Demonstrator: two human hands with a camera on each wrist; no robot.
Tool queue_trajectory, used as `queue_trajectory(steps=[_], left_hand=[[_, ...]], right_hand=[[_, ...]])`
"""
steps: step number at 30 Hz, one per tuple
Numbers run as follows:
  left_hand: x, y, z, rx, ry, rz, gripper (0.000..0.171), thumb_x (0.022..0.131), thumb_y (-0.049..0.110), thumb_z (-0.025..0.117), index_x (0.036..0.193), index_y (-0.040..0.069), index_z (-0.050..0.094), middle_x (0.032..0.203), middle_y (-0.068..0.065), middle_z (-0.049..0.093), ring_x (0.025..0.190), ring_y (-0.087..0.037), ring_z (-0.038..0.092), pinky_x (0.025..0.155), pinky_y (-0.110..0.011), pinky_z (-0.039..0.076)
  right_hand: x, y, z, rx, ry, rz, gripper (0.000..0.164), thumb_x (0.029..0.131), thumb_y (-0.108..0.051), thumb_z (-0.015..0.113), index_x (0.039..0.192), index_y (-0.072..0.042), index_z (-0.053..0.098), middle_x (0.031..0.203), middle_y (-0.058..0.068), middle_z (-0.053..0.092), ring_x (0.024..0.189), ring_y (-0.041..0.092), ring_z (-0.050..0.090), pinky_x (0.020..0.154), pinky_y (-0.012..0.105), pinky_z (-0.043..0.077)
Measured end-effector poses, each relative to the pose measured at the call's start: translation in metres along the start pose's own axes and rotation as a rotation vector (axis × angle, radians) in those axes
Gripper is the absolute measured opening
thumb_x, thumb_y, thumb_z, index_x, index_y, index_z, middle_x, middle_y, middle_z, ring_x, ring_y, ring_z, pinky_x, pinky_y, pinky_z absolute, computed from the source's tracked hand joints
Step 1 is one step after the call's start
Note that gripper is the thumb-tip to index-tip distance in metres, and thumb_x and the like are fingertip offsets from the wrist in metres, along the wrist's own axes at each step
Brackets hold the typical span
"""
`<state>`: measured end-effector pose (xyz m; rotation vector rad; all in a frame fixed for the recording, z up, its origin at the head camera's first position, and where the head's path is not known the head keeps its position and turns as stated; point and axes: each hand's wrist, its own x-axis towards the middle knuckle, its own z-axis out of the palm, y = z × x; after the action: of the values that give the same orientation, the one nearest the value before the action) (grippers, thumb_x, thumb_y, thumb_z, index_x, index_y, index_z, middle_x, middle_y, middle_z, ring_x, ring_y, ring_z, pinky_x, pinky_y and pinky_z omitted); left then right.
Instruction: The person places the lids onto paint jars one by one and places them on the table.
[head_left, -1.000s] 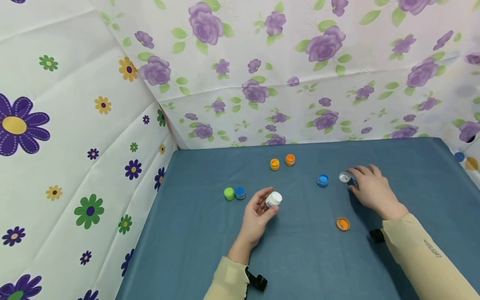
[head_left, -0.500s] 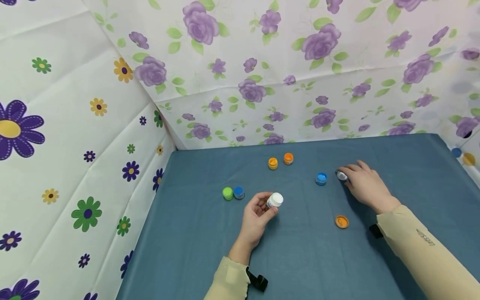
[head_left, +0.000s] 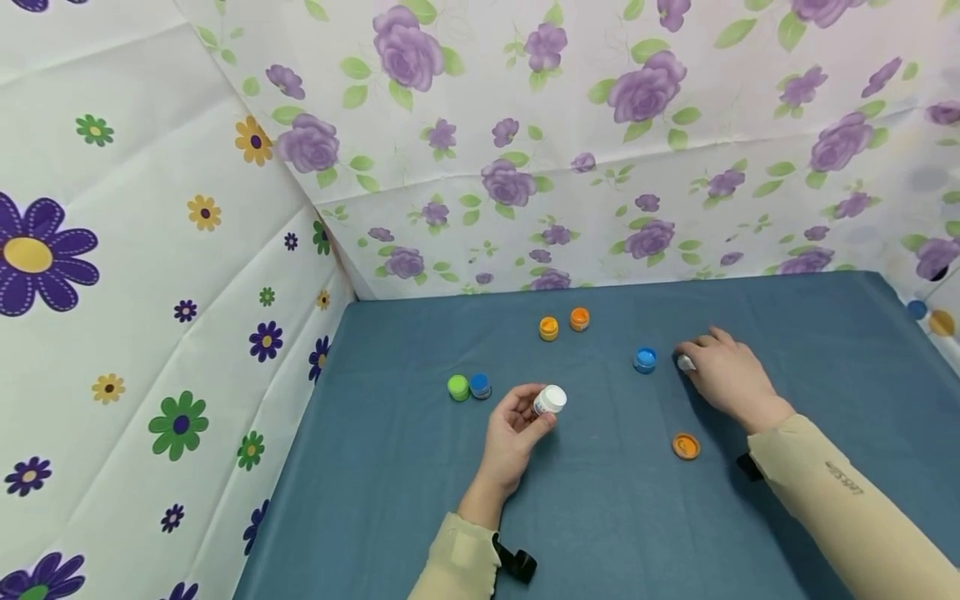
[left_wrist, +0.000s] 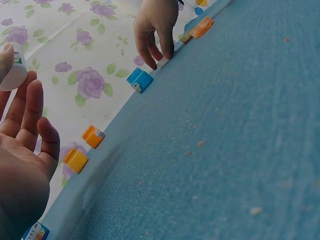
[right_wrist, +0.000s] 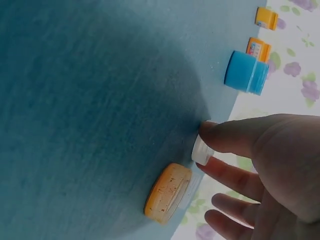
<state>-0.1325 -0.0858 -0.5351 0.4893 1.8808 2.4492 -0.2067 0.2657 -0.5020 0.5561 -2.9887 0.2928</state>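
My left hand (head_left: 510,442) holds a small white jar (head_left: 551,399) between thumb and fingers, raised over the table and tilted. At the right my right hand (head_left: 729,379) pinches a white lid (right_wrist: 201,151) between thumb and a fingertip, the lid standing on edge close over the cloth. The other fingers of that hand are spread apart, as the right wrist view shows. Left of it stands an open blue paint jar (head_left: 645,360). An orange lid (head_left: 686,447) lies inner side up, nearer to me.
Two open paint jars, one yellow-orange (head_left: 549,328) and one orange (head_left: 579,319), stand at the back. A green-topped jar (head_left: 458,387) and a blue-topped jar (head_left: 480,386) stand left of my left hand. Flowered cloth (head_left: 510,183) hangs behind the blue-covered table (head_left: 390,467).
My right hand has come slightly left and pinched the white lid, which lay flat and is now tipped on edge. My left hand keeps its hold on the white jar.
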Motion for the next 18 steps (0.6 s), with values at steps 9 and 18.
queue_trajectory(steps=[9,18], left_hand=[[-0.001,-0.004,0.0,-0.02,-0.004,-0.008,0.043,0.1,0.001,0.074,0.138,-0.011,0.057,0.123,-0.004,0.07,0.107,-0.014,0.067,0.092,-0.026,0.057],[0.0,0.001,0.0,-0.024,0.008,0.008,0.044,0.1,0.001,0.074,0.138,-0.012,0.056,0.124,-0.004,0.069,0.108,-0.014,0.066,0.091,-0.026,0.057]], right_hand=[[-0.023,-0.028,-0.014,0.251,0.032,0.234,0.047,0.113,-0.035,0.054,0.145,-0.001,0.06,0.116,0.027,0.069,0.111,0.051,0.059,0.081,0.065,0.05],[-0.053,-0.076,-0.037,0.737,0.046,0.278,0.049,0.115,-0.049,0.047,0.144,-0.013,0.061,0.124,0.012,0.067,0.114,0.031,0.062,0.089,0.044,0.052]])
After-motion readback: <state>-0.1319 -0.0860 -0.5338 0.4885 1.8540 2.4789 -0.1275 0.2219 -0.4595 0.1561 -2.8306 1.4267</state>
